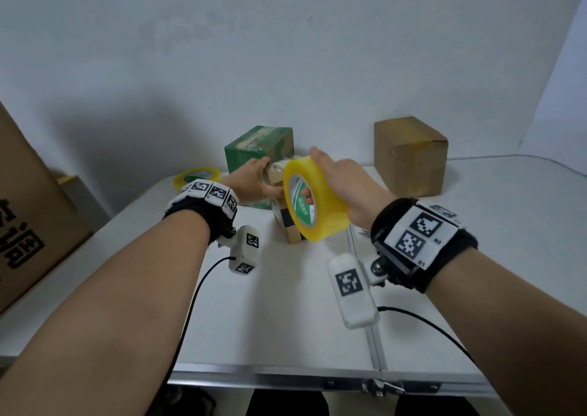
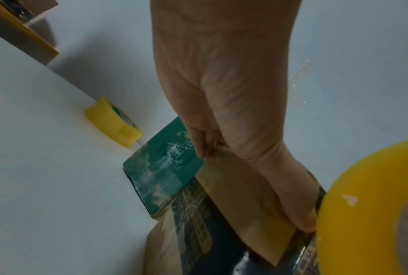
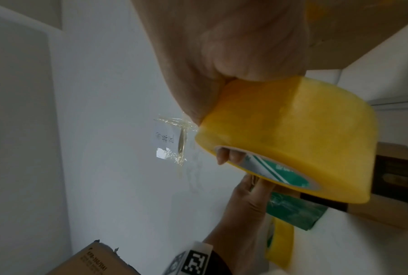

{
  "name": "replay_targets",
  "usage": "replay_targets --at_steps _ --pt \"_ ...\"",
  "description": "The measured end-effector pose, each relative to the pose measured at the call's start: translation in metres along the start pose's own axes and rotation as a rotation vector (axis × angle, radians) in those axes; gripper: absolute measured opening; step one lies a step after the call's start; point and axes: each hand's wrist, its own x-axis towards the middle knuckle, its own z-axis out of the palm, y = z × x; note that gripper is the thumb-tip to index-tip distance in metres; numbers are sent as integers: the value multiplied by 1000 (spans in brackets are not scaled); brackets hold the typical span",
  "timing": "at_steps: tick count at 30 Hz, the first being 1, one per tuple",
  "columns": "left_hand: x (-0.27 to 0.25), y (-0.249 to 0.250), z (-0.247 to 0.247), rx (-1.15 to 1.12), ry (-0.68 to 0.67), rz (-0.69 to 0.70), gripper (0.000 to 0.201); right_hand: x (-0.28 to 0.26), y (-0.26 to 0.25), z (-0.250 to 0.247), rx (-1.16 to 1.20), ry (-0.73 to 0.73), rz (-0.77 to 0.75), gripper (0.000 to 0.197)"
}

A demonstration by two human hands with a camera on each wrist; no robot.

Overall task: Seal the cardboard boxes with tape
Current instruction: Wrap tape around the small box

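A small brown cardboard box (image 1: 290, 229) with a dark printed band stands mid-table, in front of a green box (image 1: 254, 148). My left hand (image 1: 266, 177) grips its top from the left, fingers (image 2: 201, 147) curled over the far edge and thumb along the flap (image 2: 245, 204). My right hand (image 1: 309, 174) holds a yellow tape roll (image 1: 317, 199) on edge just above the box's right side, thumb over the rim and fingertips (image 3: 228, 156) inside the core. The roll (image 3: 292, 134) hides most of the box top.
A second yellow tape roll (image 1: 197, 175) lies flat at the table's back left. A plain brown box (image 1: 409, 155) stands at the back right. A large printed carton (image 1: 31, 209) leans at the left edge. The white wall is close behind; cables trail from both wrists.
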Motion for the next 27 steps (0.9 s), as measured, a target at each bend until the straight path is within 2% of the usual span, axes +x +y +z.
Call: replay_targets --at_steps 2,5,10,15,18,22,27 --pt "3 5 2 22 -6 19 91 -7 2 -5 -18 26 14 48" --pt "6 9 3 56 -12 37 98 -19 1 -14 -47 25 2 42" --pt "7 9 5 73 -3 54 100 -29 2 -14 -75 -9 35 54" --pt "7 8 6 74 9 63 102 -32 -3 -15 -131 30 -10 46" --pt "7 9 6 75 2 64 102 -24 -24 -16 -105 10 -20 53" --pt "5 9 4 65 -23 52 106 -13 -49 -15 -101 3 -80 52" --pt "4 8 6 63 -7 42 104 -19 -40 -15 -151 -9 -36 56"
